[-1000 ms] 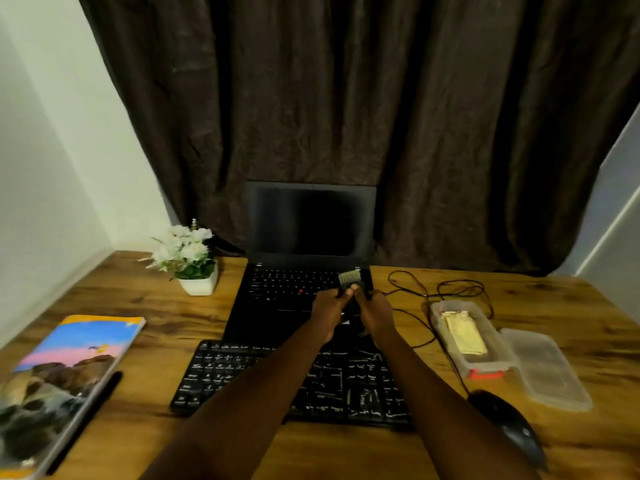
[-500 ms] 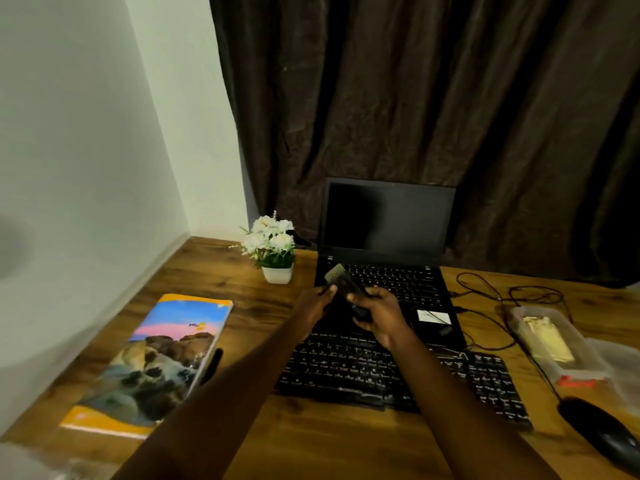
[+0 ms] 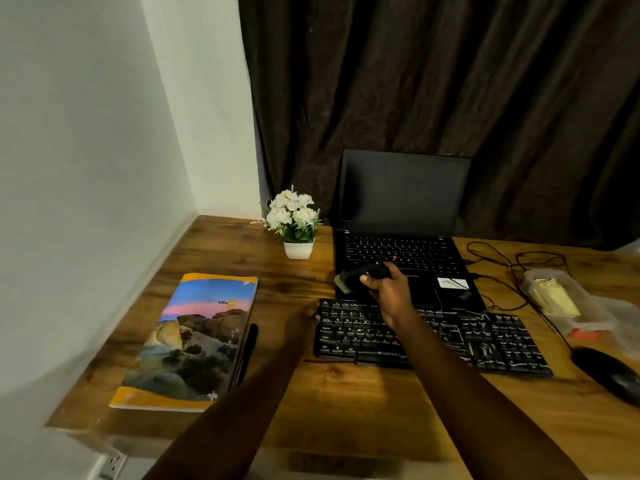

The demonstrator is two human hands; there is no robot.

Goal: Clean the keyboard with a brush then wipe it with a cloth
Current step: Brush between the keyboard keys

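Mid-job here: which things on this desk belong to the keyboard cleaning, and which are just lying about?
In the job: black-handled brush in the right hand; black external keyboard; what looks like a folded yellow cloth in the clear plastic box.
Lying about: black laptop, landscape-cover book, black pen, white potted flowers, black mouse.

An open black laptop (image 3: 401, 192) with a dark screen is noted at the back of the wooden desk (image 3: 346, 403). A white pot of white flowers (image 3: 296, 220) stands just left of it. A landscape-covered book (image 3: 194, 341) lies at left, with a black pen (image 3: 246, 353) beside its right edge. A black mouse (image 3: 613, 375) is recorded at right. A dark curtain (image 3: 450, 81) hangs behind.
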